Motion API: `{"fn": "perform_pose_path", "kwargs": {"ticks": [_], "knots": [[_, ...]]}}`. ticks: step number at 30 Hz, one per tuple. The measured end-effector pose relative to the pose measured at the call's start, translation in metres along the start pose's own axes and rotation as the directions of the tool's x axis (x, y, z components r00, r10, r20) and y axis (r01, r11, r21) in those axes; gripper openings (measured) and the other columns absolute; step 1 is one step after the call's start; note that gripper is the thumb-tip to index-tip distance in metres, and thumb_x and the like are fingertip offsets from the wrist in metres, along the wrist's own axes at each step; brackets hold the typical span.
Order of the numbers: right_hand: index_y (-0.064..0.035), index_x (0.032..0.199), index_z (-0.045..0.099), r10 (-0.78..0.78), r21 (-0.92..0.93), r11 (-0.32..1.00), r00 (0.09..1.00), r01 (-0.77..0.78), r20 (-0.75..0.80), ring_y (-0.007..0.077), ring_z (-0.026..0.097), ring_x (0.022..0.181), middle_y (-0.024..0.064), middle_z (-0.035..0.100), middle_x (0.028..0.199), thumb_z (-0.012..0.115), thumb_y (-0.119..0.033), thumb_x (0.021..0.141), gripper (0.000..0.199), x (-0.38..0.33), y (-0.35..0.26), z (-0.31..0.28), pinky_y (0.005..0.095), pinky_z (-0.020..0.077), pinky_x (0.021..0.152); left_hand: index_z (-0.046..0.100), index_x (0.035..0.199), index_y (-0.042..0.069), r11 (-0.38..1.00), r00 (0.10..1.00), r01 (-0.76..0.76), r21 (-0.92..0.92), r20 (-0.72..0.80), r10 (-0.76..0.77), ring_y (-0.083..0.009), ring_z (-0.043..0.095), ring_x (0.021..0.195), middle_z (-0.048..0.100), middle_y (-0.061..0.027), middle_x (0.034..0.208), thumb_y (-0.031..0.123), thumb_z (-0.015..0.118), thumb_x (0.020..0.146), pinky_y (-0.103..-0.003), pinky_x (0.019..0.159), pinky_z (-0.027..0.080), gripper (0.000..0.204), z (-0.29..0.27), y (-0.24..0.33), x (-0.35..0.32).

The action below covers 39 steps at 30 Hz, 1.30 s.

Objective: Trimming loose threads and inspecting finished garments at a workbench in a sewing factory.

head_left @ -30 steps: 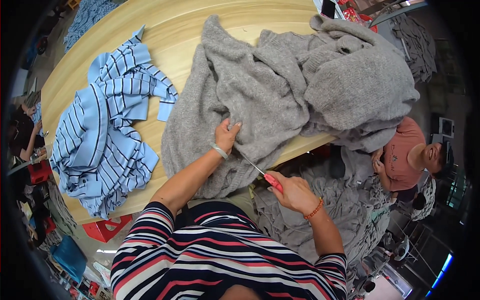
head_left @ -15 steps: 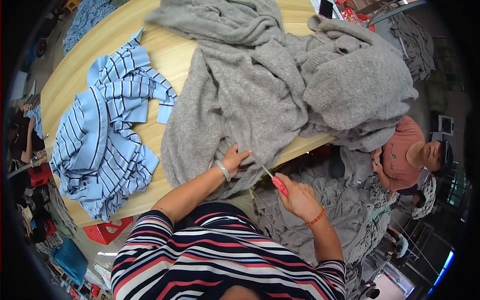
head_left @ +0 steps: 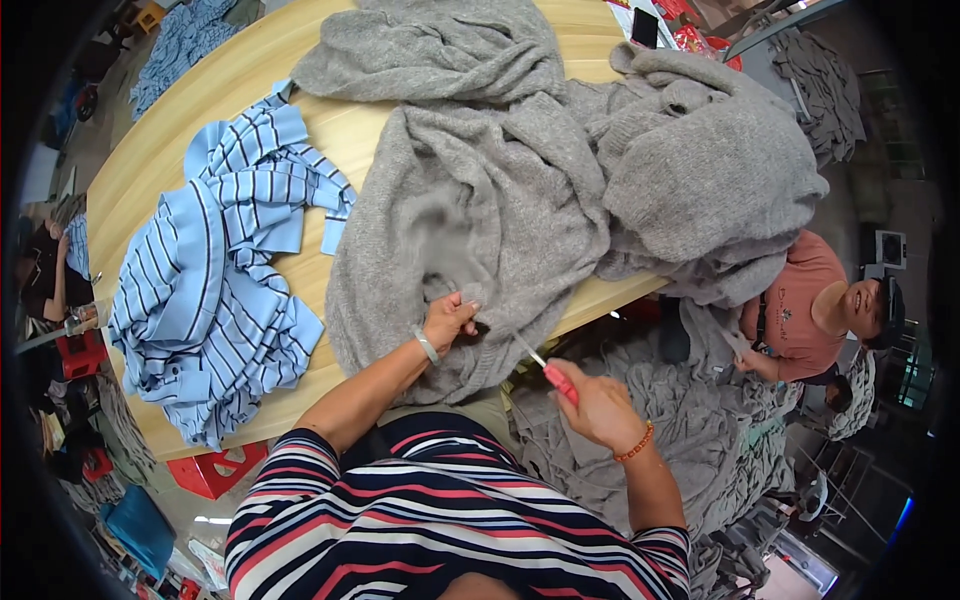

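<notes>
A grey knitted garment [head_left: 540, 200] lies spread and rumpled over the front edge of the wooden table. At its near side my left hand [head_left: 450, 318] is closed, a bit of the grey knit pinched between thumb and fingers. Beside it, to the right, my right hand [head_left: 600, 405] is wrapped round the red handle of a tool [head_left: 562, 383] with a thin metal shaft. The shaft points up and left, its tip against or just over the knit; its exact form is too small to tell. Part of the fabric above my left hand is blurred.
Blue striped garments [head_left: 215, 290] lie heaped on the table [head_left: 130, 190] at left. More grey knitwear [head_left: 710, 160] is piled right and at the back, with a phone [head_left: 644, 28] beyond. Below right is a large grey heap [head_left: 650, 430]; a person [head_left: 810, 310] sits there. A red stool [head_left: 215, 470] stands below left.
My left hand has moved slightly left and its fingers have closed on the knit. The fabric above it has shifted and hollowed. My right hand with the tool has moved slightly down and right.
</notes>
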State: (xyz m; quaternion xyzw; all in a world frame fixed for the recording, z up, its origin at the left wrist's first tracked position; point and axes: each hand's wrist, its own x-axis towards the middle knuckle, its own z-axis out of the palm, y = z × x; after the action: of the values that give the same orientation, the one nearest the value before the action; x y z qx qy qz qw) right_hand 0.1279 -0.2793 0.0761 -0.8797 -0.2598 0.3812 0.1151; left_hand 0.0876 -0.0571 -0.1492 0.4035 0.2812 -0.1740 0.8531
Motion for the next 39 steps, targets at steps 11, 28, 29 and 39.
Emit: {"fn": "perform_pose_path", "kwargs": {"ticks": [11,28,29,39], "knots": [[-0.0139,0.128,0.047,-0.013,0.035,0.999,0.995,0.017,-0.1,0.0399,0.062,0.083,0.0202,0.066,0.091,0.061,-0.023,0.086,0.045,0.001,0.004,0.008,0.0484,0.0495,0.071,0.064,0.089,0.006,-0.019,0.623,-0.371,0.928,0.264,0.736,-0.0258,0.057,0.095,0.062,-0.0118,0.106,0.012,0.068,0.074,-0.039,0.08,0.044,0.017,-0.013,0.043,-0.069],[-0.0044,0.104,0.061,-0.318,-0.277,0.917,0.945,0.287,-0.073,0.0329,0.064,0.087,0.018,0.065,0.095,0.06,-0.011,0.072,0.032,0.03,-0.008,0.044,0.0401,0.0507,0.071,0.064,0.093,-0.001,0.662,0.738,-0.64,0.39,0.55,0.39,-0.0168,0.061,0.078,0.065,-0.009,0.086,0.006,0.068,0.08,-0.031,0.068,0.047,0.015,0.06,0.136,-0.186],[-0.0044,0.104,0.061,-0.272,-0.283,0.931,0.955,0.23,-0.119,0.0329,0.064,0.087,0.018,0.065,0.095,0.06,-0.011,0.072,0.032,0.026,-0.007,0.032,0.0401,0.0507,0.071,0.064,0.091,-0.001,0.574,0.59,-0.759,0.307,0.696,0.408,-0.0196,0.062,0.077,0.065,-0.0107,0.085,0.006,0.068,0.079,-0.031,0.068,0.047,0.014,0.072,0.149,-0.186],[-0.0027,0.126,0.053,-0.037,0.147,0.941,0.524,0.304,-0.851,0.0302,0.053,0.119,0.0138,0.058,0.126,0.068,-0.012,0.075,0.055,-0.01,0.042,-0.089,0.0384,0.0411,0.101,0.062,0.089,0.0,0.154,0.146,-0.983,0.095,0.922,0.359,-0.0362,0.057,0.094,0.058,-0.0195,0.106,0.007,0.071,0.075,-0.038,0.08,0.046,0.018,0.165,0.219,-0.139]]}}
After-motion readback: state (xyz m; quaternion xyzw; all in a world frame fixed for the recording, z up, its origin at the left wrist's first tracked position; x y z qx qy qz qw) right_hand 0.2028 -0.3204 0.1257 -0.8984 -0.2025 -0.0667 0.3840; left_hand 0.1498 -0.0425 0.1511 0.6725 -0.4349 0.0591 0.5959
